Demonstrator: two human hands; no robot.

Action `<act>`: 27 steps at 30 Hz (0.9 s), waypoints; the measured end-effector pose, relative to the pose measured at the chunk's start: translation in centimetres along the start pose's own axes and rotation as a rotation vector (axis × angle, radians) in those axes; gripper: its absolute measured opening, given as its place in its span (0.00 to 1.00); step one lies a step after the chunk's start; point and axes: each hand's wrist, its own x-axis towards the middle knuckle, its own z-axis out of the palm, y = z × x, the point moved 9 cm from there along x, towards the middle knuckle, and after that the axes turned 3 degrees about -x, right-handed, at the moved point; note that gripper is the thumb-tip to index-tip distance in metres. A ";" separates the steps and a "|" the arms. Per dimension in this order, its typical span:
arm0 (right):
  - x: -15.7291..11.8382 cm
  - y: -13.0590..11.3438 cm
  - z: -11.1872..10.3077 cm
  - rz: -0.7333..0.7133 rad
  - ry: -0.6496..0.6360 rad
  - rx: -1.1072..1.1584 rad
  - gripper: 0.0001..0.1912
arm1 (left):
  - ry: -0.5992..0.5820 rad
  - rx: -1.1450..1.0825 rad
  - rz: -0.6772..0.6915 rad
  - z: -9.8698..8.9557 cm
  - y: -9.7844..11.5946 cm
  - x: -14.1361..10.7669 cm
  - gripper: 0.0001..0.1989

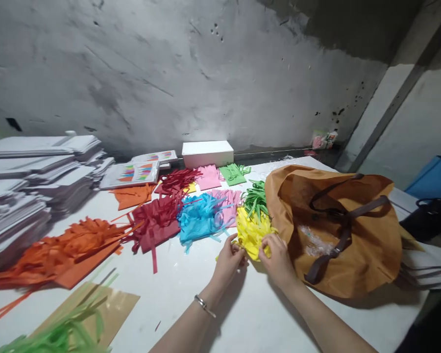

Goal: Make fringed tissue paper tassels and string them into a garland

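A loose bundle of yellow strips, like ribbon or soft paper, lies on the white table. My left hand pinches the near left edge of that bundle, thumb and fingers closed together. On its right side my right hand has curled fingers closed on the yellow strips too. Just behind the bundle is a heap of dark green strips. Blue strips and pink strips lie to the left. Beside my right hand stands a wide brown fabric bag, its mouth gaping, with clear plastic inside.
Dark red strips and orange strips spread leftward. Light green strips lie on brown paper at the near left. Stacked white sheets fill the far left. A white box stands near the wall.
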 end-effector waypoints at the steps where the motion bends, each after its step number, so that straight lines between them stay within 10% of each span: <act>1: -0.2 -0.1 -0.2 -0.011 0.012 0.029 0.07 | 0.015 0.038 0.033 -0.2 0.4 -0.2 0.29; 9: -0.8 0.4 -1.4 0.031 0.128 0.200 0.10 | -0.015 0.400 0.449 1.1 6.5 -3.7 0.09; 20: -2.1 0.1 -2.9 -0.063 0.244 0.064 0.06 | -0.269 0.665 0.538 3.3 8.2 -1.3 0.11; 27: -1.8 -5.7 -1.3 -0.558 -0.107 -0.294 0.28 | -0.232 0.740 0.554 3.5 8.7 -0.7 0.11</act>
